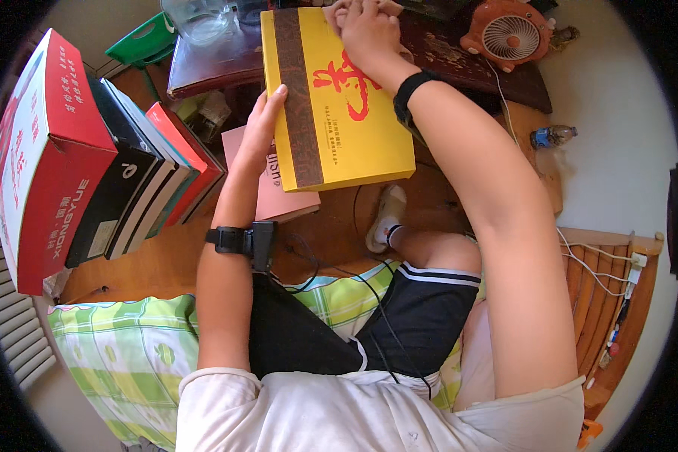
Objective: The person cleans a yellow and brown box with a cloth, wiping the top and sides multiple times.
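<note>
A yellow gift box with a dark brown patterned band and red lettering is held up before me, tilted. My left hand grips its left edge, thumb along the side; the other fingers are mostly hidden behind the box. Over the box's far right part, my right hand presses a pinkish cloth bunched under its fingers.
A dark table behind the box carries a glass container and an orange fan. Folders and books stand beside a red-white carton at left. A pink box lies below. A plastic bottle is at right.
</note>
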Tool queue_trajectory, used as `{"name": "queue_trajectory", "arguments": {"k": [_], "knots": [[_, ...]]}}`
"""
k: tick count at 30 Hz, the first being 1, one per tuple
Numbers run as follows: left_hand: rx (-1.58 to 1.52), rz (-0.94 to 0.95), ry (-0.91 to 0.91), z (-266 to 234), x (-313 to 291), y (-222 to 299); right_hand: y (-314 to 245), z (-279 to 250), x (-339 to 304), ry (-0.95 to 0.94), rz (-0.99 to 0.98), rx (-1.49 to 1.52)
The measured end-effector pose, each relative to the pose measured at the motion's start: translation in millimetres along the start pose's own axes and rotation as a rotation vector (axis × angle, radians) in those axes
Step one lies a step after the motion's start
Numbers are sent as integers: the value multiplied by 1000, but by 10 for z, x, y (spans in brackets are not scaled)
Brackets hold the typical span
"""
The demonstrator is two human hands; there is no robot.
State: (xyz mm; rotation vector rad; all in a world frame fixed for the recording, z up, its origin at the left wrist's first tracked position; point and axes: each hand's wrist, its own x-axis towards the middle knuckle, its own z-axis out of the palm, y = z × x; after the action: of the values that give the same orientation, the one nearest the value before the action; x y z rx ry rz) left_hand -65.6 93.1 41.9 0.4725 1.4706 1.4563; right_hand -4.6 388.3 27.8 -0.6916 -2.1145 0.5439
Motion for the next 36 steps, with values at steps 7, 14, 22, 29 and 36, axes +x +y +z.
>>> {"name": "queue_trajectory", "arguments": {"k": [7,14,22,29,36], "knots": [[-12,119,94,-278,-71,-193,-1638,100,-674,-117,-468,-654],[-100,105,80,-212,-17,-235,-1458,259,-746,-54,-537,-526],[-157,97,25,-219,43,-332,-1294,430,-323,91,-483,-650],[-305,8,-88,-237,-71,-207,-1241,632,46,49,-172,-463],[-179,79,-24,-298,61,-341,-1263,498,-171,-132,-271,-664]]}}
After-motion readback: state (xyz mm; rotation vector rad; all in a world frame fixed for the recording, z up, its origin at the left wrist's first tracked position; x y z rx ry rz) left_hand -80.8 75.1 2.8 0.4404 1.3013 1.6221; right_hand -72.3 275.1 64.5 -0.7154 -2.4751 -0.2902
